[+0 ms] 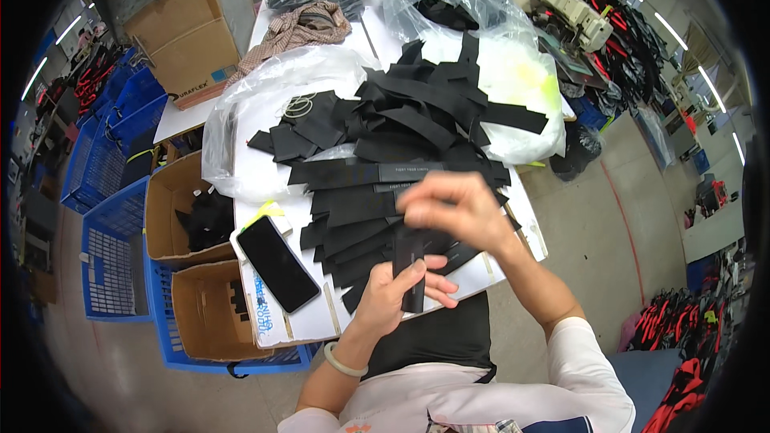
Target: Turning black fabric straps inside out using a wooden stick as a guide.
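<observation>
My left hand (391, 293) is closed on a folded black fabric strip (412, 273), its thumb pressed over the front and the fingertips showing past the right side. Just above the strip's top end is my right hand (457, 207), fingers curled in toward the thumb and slightly blurred. Whatever lies between those fingers, if anything, is hidden. Under and beyond both hands, several flat black strips (345, 207) lie overlapped in a row, some with small pale print. Behind them rises a loose heap of black fabric strips (425, 104).
A black phone (278, 263) lies at the table's left edge. Clear plastic bags (265, 88), a checked cloth (301, 32) and looped cord (299, 106) are farther back. Cardboard boxes (210, 313) and blue crates (112, 265) stand left; a sewing machine (553, 4) is back right.
</observation>
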Demonstrator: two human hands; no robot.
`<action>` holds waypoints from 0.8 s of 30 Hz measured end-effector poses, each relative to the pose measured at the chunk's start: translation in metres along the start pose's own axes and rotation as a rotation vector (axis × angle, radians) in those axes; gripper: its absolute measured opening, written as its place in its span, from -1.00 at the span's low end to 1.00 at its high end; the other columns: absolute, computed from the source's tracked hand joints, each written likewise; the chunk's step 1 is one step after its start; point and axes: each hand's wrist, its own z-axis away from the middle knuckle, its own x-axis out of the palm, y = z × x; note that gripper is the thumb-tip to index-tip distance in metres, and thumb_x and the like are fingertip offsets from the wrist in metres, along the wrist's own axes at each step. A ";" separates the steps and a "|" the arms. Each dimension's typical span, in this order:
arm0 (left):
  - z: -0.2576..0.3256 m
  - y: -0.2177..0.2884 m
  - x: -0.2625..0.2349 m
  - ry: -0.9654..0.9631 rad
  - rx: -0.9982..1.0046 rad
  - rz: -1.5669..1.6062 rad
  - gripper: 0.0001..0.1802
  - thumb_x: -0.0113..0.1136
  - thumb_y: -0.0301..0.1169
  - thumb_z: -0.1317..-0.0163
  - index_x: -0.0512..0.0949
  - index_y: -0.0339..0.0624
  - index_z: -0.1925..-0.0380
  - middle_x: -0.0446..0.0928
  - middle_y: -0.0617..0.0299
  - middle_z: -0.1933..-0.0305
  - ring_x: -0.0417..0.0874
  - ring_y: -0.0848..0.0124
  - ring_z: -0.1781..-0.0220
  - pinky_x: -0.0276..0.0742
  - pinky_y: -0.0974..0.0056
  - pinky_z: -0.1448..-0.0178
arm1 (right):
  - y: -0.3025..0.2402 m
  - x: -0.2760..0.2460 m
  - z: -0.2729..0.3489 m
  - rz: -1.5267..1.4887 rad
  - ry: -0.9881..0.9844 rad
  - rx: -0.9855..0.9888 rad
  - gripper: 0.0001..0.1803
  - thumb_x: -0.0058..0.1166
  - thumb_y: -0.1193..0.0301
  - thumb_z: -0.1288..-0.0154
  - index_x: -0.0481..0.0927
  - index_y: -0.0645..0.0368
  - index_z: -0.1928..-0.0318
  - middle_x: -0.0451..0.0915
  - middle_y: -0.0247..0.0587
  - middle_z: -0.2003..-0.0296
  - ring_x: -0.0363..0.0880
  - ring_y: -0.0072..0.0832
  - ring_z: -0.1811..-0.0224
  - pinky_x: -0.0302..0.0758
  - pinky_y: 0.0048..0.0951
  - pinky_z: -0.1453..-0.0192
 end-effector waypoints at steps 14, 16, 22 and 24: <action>0.015 -0.010 0.003 0.207 0.182 0.005 -0.67 -0.10 -0.40 -0.37 0.46 -0.52 0.09 0.58 -0.17 0.16 0.67 0.04 0.17 0.53 0.08 -0.05 | 0.097 -0.054 -0.168 1.036 0.393 -0.218 -0.69 0.29 0.36 0.06 0.63 0.17 0.24 0.58 -0.11 0.29 0.53 -0.20 0.13 0.43 -0.18 0.11; 0.013 0.003 -0.002 0.264 0.290 0.010 -0.69 -0.07 -0.42 -0.34 0.47 -0.51 0.09 0.56 -0.16 0.09 0.65 0.04 0.11 0.51 0.07 -0.09 | 0.074 -0.066 -0.167 0.695 0.463 -0.296 -0.78 0.28 0.41 0.03 0.63 0.20 0.32 0.55 -0.13 0.41 0.53 -0.23 0.34 0.44 -0.32 0.23; -0.005 0.049 0.025 0.086 0.754 -0.310 -0.66 0.02 -0.44 -0.31 0.47 -0.45 -0.01 0.12 -0.18 -0.37 0.31 0.04 -0.33 0.34 0.09 -0.30 | -0.101 -0.089 -0.047 0.843 0.151 -0.353 -0.85 0.24 0.49 -0.06 0.59 0.28 0.36 0.50 -0.12 0.49 0.50 -0.24 0.47 0.40 -0.35 0.37; -0.007 0.043 0.042 0.030 0.768 -0.398 -0.63 0.03 -0.45 -0.31 0.44 -0.43 -0.07 0.12 -0.19 -0.37 0.32 0.07 -0.33 0.34 0.10 -0.30 | -0.104 -0.075 0.005 0.771 -0.004 -0.283 -0.85 0.23 0.52 -0.07 0.57 0.31 0.35 0.46 -0.15 0.52 0.45 -0.31 0.50 0.36 -0.39 0.41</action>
